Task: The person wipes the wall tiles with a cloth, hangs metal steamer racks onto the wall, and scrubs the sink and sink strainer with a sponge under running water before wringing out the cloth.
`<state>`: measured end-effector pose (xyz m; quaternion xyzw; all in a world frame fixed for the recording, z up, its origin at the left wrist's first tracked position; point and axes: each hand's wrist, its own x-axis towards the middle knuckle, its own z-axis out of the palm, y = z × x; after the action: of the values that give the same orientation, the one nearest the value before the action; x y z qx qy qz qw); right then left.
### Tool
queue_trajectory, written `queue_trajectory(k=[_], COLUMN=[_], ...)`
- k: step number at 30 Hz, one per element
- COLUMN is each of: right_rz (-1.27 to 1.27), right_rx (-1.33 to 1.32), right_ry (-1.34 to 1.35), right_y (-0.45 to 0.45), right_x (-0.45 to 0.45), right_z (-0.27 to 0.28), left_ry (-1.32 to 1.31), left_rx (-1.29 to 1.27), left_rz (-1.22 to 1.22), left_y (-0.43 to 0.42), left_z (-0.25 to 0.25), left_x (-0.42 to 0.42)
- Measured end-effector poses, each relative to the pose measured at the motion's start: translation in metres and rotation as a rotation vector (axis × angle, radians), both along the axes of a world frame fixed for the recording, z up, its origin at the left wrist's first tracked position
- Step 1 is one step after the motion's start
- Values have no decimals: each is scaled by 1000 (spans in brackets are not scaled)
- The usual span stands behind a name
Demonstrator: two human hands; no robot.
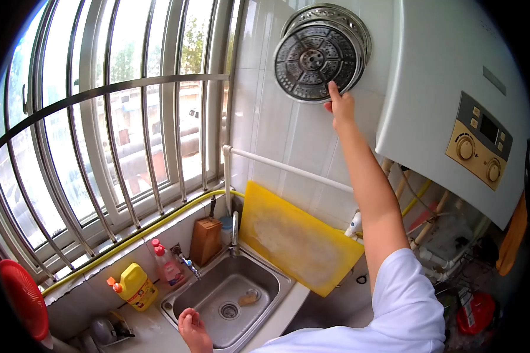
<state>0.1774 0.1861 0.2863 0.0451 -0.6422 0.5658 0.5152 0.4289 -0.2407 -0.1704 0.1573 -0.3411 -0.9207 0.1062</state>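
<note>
A round metal steamer rack (pixel 317 62) with a slotted, perforated face hangs high on the tiled wall. Behind it shows the rim of another metal steamer rack (pixel 365 36). My right hand (pixel 341 107) reaches up to the lower right rim of the front rack, the index finger lying over its face and the other fingers curled at the edge. Low in the view, my left hand (pixel 194 330) hovers by the near corner of the steel sink (pixel 265 267), fingers curled together with nothing visible in them. A small tan piece (pixel 249 298) lies in the basin.
At right hangs a water heater (pixel 441 76) above pipes. A yellow cutting board (pixel 300 241) leans behind the sink. A yellow bottle (pixel 136 287), a pink bottle (pixel 168 265), a knife block (pixel 206 240) and a red basket (pixel 23 300) stand left, below barred windows.
</note>
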Motion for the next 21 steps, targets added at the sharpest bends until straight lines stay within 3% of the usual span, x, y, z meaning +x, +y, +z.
queue_trajectory(k=[2, 4, 9, 21], right_rz=[2, 28, 21, -16], right_rx=[-49, -125, -197, -242], right_ry=[-4, -28, 24, 35], right_y=[3, 2, -5, -5], right_x=[-8, -12, -21, -32], right_z=[7, 11, 10, -1], left_ry=[-16, -31, -161, -220], left_rx=[-3, -4, 125, 163], left_rz=[5, 7, 96, 126], left_y=[-8, -8, -10, -16], left_z=[-36, -40, -24, -31], left_x=[2, 2, 19, 23])
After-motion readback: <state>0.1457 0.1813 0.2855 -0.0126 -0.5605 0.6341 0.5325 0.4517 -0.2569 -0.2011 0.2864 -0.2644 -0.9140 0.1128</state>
